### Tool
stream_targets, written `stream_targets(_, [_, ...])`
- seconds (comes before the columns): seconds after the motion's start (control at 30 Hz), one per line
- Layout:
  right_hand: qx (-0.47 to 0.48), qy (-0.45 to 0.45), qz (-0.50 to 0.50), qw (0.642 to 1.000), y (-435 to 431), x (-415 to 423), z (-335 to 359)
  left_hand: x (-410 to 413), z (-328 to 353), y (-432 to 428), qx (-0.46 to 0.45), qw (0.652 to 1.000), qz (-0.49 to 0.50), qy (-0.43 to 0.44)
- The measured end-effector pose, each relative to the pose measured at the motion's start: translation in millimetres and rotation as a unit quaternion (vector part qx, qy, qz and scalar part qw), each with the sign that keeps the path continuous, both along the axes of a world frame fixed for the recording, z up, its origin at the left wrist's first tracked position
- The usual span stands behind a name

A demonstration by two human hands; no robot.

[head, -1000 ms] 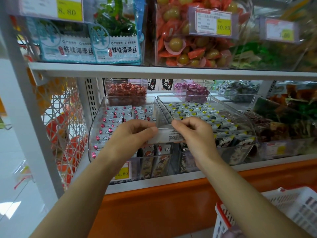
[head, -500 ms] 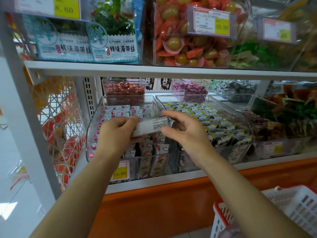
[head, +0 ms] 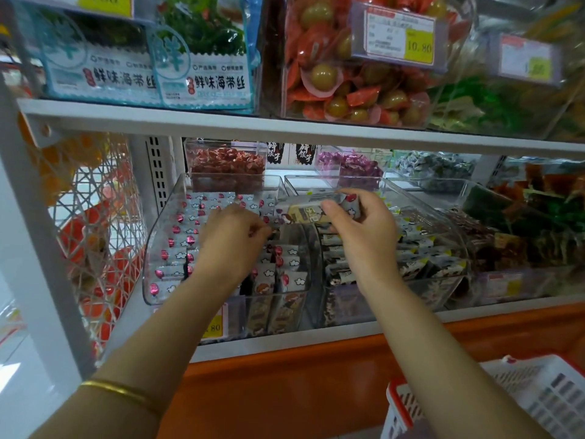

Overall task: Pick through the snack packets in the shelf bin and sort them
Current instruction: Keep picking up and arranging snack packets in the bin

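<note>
Pinching a snack packet (head: pixel 311 213), right hand (head: pixel 364 231) sits beside curled left hand (head: pixel 231 245), grip unclear, below a 10.80 tag (head: pixel 400 36).

packet (head: pixel 311 213) now in right hand (head: pixel 364 231) | left hand (head: pixel 232 245) lowered into bin (head: pixel 158 239)

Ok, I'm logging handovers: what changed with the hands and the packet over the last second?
The packet, held by both hands a second ago, then by the left hand, is now in the grip of the right hand, lifted over the divide between bins. The left hand let go and dropped onto the packets in the left bin, fingers curled. The basket stayed put.
</note>
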State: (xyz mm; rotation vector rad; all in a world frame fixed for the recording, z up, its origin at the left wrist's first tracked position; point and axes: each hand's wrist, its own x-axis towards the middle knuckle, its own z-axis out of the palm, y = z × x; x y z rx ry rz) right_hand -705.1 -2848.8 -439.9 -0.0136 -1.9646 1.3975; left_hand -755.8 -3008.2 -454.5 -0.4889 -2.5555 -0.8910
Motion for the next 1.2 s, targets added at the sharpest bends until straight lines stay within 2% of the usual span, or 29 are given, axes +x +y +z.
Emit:
stream_targets(0.2, [0.031,-0.003,-0.005,1.000,1,-16,-3,-16,-6,18,-0.130,0.990,0.046,-0.040])
stream_targets(0.3, [0.062,-0.007,-0.008,0.998,2,-20,-2,-22,-8,19,-0.117,0.990,0.045,-0.065])
stream_targets(0.43, [0.156,-0.007,-0.002,0.988,3,-23,9,-29,-13,16,-0.089,0.991,0.017,-0.095])
stream_targets(0.57, [0.252,-0.028,0.013,0.967,4,-25,19,-34,-18,14,-0.121,0.987,0.009,-0.103])
stream_targets(0.7, [0.292,-0.031,0.020,0.956,4,-28,25,-38,-20,14,-0.185,0.978,0.015,-0.100])
stream_targets(0.8, [0.339,-0.042,0.029,0.940,1,-35,26,-41,-20,13,-0.181,0.977,0.016,-0.110])
stream_targets(1.0, [0.459,-0.089,0.036,0.883,-4,-55,21,-38,-21,11,-0.165,0.980,0.010,-0.112])
stream_targets(1.07, [0.521,-0.112,0.049,0.845,-5,-63,17,-35,-18,9,-0.150,0.983,0.003,-0.110])
stream_targets(1.2, [0.608,-0.215,0.093,0.759,-7,-75,14,-29,-14,2,-0.154,0.983,-0.014,-0.096])
